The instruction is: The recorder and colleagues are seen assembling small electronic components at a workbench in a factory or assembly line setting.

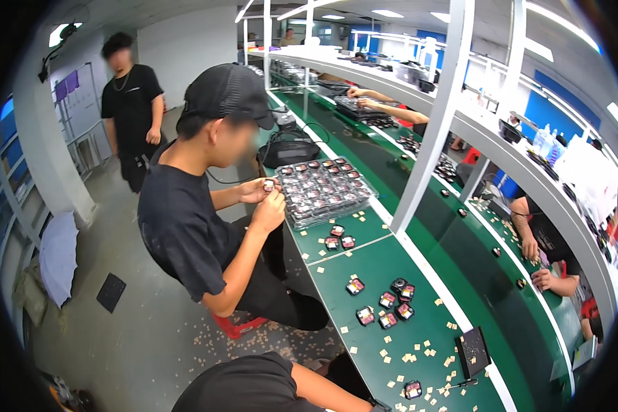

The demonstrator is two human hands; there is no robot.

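Neither of my hands shows in the head view. At the lower edge a black-sleeved shoulder [254, 384] and a bare arm [329, 391] with a dark band at the wrist reach toward the table; the hand is cut off by the edge. Closest to that arm on the green table [336, 292] lies a small black device [413, 390] with a pink and white label, among scattered beige square bits [410, 357]. A black rectangular plate [473, 353] stands nearby, with a thin tool [458, 386] beside it. Several similar labelled devices [386, 300] lie further up.
A seated co-worker [185, 206] in a black cap holds a small device beside stacked clear trays [323, 189]. Another person [134, 110] stands behind. A white shelf post [432, 123] rises by the conveyor [453, 254]; people's hands work across it. Beige bits litter the floor.
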